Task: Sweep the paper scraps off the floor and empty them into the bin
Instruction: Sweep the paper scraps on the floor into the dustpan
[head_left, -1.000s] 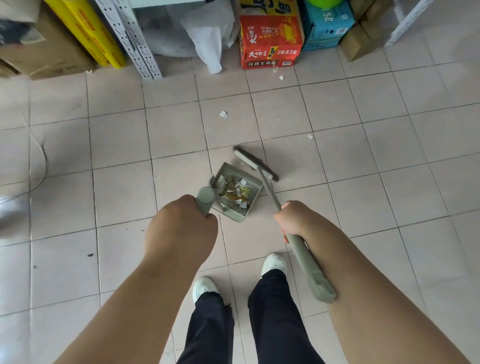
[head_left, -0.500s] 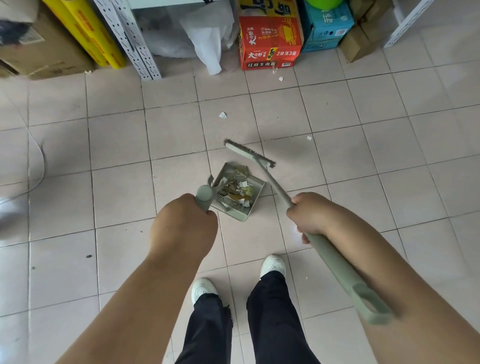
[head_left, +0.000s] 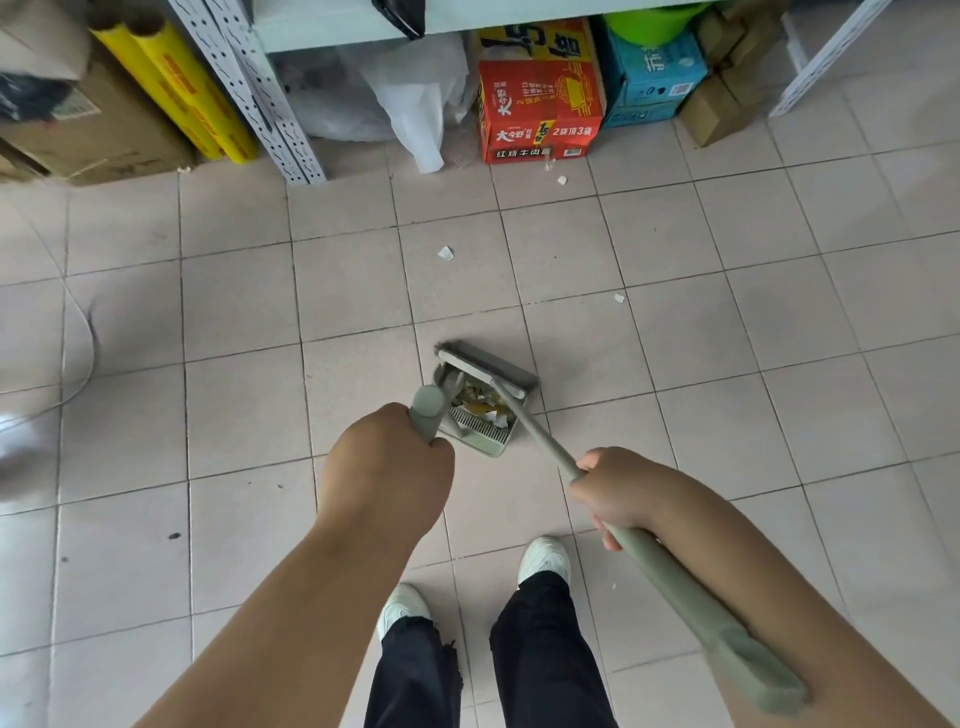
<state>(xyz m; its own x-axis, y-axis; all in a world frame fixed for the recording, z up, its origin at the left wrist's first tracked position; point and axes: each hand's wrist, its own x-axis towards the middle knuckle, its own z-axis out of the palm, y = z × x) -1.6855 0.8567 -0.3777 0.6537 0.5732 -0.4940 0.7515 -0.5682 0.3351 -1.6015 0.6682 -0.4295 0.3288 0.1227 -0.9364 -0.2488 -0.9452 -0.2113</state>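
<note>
1. Swinging in since half a second ago, the sage-green broom head with grey bristles (head_left: 485, 366) is now lying across the open mouth of the sage-green plastic dustpan (head_left: 480, 415), where earlier it was standing off beyond the pan's far edge.
2. Torn paper scraps in white, yellow and brown (head_left: 480, 402) are sitting piled inside the pan, against its comb teeth, so this gathered load is looking close to ready for carrying to the bin; no bin is showing in view.
3. Loose white paper bits are remaining on the pale tiled floor (head_left: 727, 415): one (head_left: 445, 253) on the tile beyond the pan, one (head_left: 618, 298) to its right, and two near the red printed carton (head_left: 540, 111) by the shelving, so sweeping is probably not finished.
4. Left hand (head_left: 387, 467) is gripping the dustpan's upright handle, fingers curled tight around it with only the handle top showing.
5. Right hand (head_left: 615, 493) is holding the long green broom handle (head_left: 691, 597) mid-shaft, fingers wrapped around it, the handle's end running back beside the forearm.
</note>
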